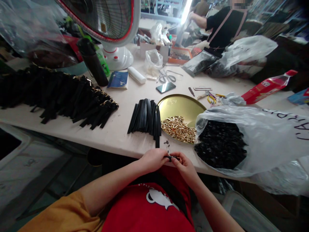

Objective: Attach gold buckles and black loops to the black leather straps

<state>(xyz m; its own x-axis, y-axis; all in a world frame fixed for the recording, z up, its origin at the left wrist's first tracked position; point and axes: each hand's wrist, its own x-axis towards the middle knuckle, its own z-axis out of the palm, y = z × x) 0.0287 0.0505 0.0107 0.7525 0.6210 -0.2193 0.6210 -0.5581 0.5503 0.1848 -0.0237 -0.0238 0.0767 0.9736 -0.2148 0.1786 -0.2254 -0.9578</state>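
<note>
My left hand (pixel 154 159) and my right hand (pixel 184 164) meet at the table's near edge, both pinched on a small black strap piece with a gold buckle (pixel 174 158). Just beyond them lies a bundle of black straps (pixel 146 117). A round gold tray (pixel 181 106) holds a heap of gold buckles (pixel 180 129). To the right, an open clear plastic bag (pixel 260 135) is full of small black parts (pixel 220 143).
A long pile of finished black straps (pixel 60 93) covers the table's left. A fan (pixel 113 29), black bottle (pixel 93 62), booklet (pixel 118 79), phone (pixel 165 87), scissors (pixel 166 76) and pliers (pixel 212 97) lie farther back. Another person (pixel 224 22) works at the far side.
</note>
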